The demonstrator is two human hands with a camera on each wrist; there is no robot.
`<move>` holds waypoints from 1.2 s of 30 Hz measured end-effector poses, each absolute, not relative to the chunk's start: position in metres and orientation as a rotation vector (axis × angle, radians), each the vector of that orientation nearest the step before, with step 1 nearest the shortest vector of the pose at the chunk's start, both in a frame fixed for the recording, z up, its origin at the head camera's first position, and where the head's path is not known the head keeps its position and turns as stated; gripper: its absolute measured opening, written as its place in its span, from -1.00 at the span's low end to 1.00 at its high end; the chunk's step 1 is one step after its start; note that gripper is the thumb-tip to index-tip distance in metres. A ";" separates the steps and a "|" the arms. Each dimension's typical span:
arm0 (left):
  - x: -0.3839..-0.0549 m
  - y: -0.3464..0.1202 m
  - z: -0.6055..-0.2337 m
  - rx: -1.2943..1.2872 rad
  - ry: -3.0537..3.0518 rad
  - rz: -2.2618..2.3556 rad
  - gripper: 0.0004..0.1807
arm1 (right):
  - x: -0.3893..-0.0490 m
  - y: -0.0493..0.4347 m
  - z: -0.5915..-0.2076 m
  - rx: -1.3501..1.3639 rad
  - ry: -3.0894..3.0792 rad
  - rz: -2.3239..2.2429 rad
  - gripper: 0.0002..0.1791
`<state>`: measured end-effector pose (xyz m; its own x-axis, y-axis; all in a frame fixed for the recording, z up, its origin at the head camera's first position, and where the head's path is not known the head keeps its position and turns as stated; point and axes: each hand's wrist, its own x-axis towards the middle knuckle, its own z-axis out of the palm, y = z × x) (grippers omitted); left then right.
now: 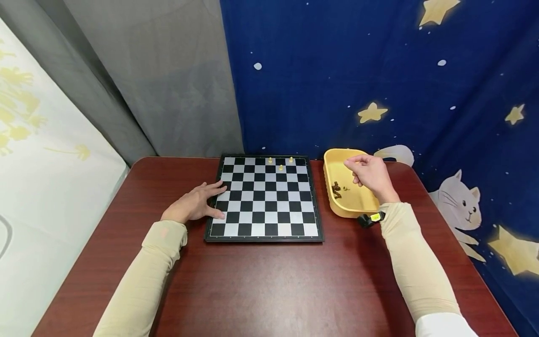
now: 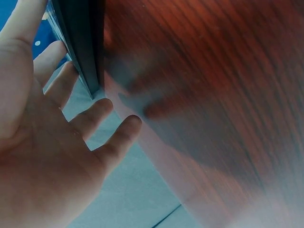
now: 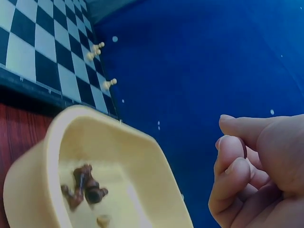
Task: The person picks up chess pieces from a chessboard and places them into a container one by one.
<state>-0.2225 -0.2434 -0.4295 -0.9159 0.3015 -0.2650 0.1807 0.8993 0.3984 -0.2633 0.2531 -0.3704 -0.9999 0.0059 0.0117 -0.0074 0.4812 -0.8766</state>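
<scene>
My left hand (image 1: pixel 194 202) has its fingers spread and rests at the left edge of the chessboard (image 1: pixel 264 239). In the left wrist view its straight fingers (image 2: pixel 121 140) lie beside the board's dark side. Three pale pawns (image 1: pixel 280 167) stand on the far right part of the board. Above the yellow tray (image 1: pixel 330 187), my right hand (image 1: pixel 370 174) is raised with curled fingers. Its thumb and index finger come close together in the right wrist view, with nothing visible between them. Dark brown chess pieces (image 3: pixel 85 185) and a small pale piece (image 3: pixel 103 220) lie inside the tray.
The tray stands right of the board on a reddish-brown table (image 1: pixel 269 285). A blue curtain (image 1: pixel 320 79) with stars and a grey curtain (image 1: pixel 177 79) hang close behind the table. White patterned fabric (image 1: pixel 50 178) is at the left.
</scene>
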 end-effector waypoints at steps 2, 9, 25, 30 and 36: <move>-0.222 -0.244 -0.430 0.361 2.744 0.529 0.09 | -0.264 0.247 -0.369 0.023 -2.697 1.578 -0.57; -0.225 -0.242 -0.426 0.351 2.739 0.522 0.10 | -0.270 0.228 -0.359 0.055 -2.685 1.559 -0.57; -0.224 -0.243 -0.427 0.358 2.732 0.496 0.09 | -0.283 0.181 -0.359 0.081 -2.681 1.616 -0.66; -0.224 -0.244 -0.425 0.357 2.734 0.493 0.08 | -0.286 0.167 -0.362 0.065 -2.663 1.626 -0.66; -0.224 -0.244 -0.425 0.381 2.732 0.510 0.07 | -0.287 0.152 -0.367 0.075 -2.642 1.644 -0.67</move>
